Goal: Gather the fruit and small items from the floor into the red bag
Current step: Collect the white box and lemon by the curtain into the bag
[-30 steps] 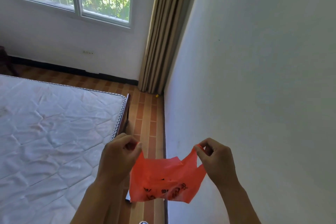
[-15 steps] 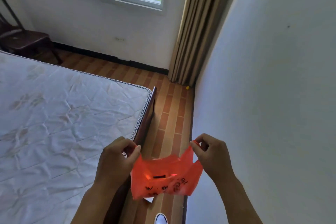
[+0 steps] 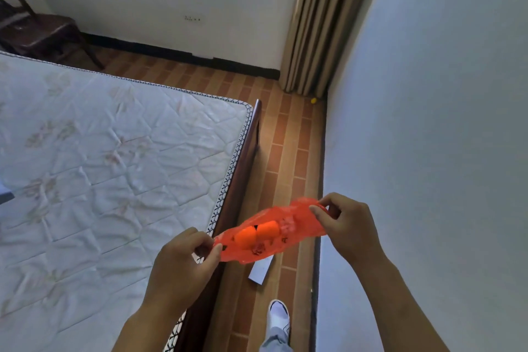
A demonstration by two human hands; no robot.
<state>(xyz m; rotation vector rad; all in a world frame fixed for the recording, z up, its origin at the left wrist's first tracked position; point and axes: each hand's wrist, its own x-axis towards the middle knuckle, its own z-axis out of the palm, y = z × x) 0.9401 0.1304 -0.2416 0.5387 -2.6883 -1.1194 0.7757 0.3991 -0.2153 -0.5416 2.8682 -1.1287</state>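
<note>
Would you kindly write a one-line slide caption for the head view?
Both hands, left and right, pinch a red bag above the floor beside a bed.

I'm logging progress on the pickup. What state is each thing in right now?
red bag: stretched between both hands, two orange round items showing through it
left hand: pinching the bag's lower end
right hand: pinching the bag's upper end
small yellow item: on the floor by the curtain
curtain: drawn aside into the corner
</note>
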